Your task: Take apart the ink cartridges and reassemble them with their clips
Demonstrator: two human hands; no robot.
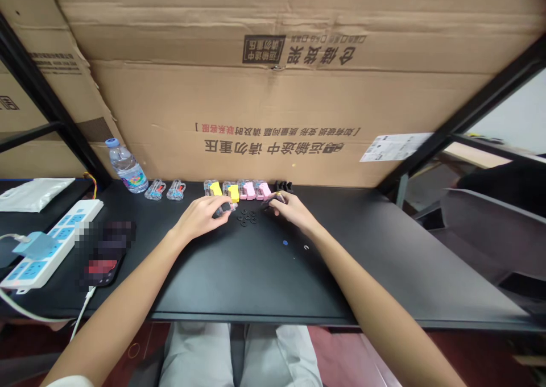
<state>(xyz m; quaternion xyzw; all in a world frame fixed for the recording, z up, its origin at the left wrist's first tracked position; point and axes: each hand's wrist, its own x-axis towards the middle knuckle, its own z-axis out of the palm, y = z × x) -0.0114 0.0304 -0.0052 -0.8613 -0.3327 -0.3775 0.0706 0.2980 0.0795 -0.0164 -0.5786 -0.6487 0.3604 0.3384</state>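
Note:
My left hand (202,217) is closed around a small clear-and-dark plastic piece (223,208) near the back of the table. My right hand (292,209) pinches a thin dark object (273,200); its kind is too small to make out. Between the hands lie several small black rings (247,216). Behind them stands a row of small clear plastic units, with yellow parts (232,192) and pink parts (255,190). Some small black pieces (282,186) sit just beyond my right hand. Two more clear units (155,190) with red bits rest farther left.
A water bottle (128,168) leans against the cardboard (256,97) at the back. On the left are a power strip (55,245), a phone (106,256) with a cable and a white packet (36,194). A blue disc (285,242) and a small white clip-like piece (306,247) lie near my right forearm.

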